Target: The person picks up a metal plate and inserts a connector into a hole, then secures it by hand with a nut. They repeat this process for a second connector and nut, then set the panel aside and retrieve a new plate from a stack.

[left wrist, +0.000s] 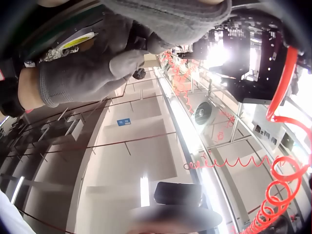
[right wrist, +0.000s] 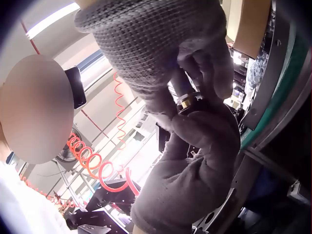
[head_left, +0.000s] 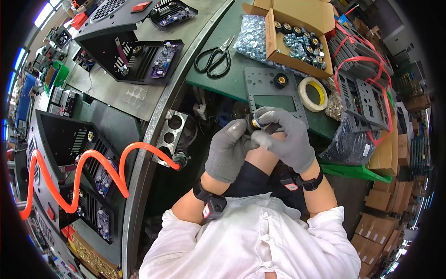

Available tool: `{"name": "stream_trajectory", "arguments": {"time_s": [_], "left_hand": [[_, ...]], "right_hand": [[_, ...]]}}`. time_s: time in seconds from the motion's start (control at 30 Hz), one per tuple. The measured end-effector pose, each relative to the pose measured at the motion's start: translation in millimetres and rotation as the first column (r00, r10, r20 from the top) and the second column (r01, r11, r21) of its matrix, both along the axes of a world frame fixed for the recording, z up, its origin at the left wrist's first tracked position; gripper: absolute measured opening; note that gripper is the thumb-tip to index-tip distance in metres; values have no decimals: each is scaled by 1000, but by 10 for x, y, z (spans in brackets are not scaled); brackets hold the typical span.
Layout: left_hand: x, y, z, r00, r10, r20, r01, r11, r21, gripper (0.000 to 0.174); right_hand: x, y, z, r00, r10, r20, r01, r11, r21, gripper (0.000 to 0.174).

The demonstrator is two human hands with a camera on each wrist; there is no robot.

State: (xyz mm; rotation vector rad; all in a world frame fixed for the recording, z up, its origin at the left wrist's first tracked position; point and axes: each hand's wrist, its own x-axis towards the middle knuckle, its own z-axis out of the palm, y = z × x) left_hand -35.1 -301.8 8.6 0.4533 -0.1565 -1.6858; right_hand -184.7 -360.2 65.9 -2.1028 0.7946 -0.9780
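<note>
Near the flat grey metal panel, the gloved left hand and gloved right hand together pinch a small round black-and-brass part.

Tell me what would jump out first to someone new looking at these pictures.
The bright orange coiled hose would likely catch the eye first, looping across the left of the head view over the dark metal housings. Next come the two grey-gloved hands, left hand and right hand, meeting at centre around a small dark part with a brass-coloured middle.
</note>
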Motion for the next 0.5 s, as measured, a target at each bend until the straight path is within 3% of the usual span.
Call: {"name": "stream_trajectory", "arguments": {"time_s": [0.13,0.23,0.33,0.37,0.43,0.47,0.5], "left_hand": [[-41,59,42,996,37,84,-37,999,0,29],[-8,76,34,990,46,131,-44,999,-11,24],[67,11,-122,977,177,116,-187,978,87,22],[50,-26,-315,978,175,115,-185,979,89,22],[-24,-117,-726,905,69,421,-27,994,-105,27],[-75,-194,-785,996,-86,22,83,991,109,33],[-131,-216,-820,996,-88,16,86,990,110,33]], "right_hand": [[-11,22,28,996,-44,-81,52,994,101,27],[-54,-29,22,1000,-26,13,23,984,178,27],[-120,-62,151,927,-312,207,126,779,614,24],[-156,-87,139,927,-315,205,128,778,616,24],[-268,-157,58,939,-318,135,150,727,671,24],[-305,-153,-69,950,-284,126,146,766,627,26],[-320,-133,-123,951,-286,120,151,764,627,26]]}}
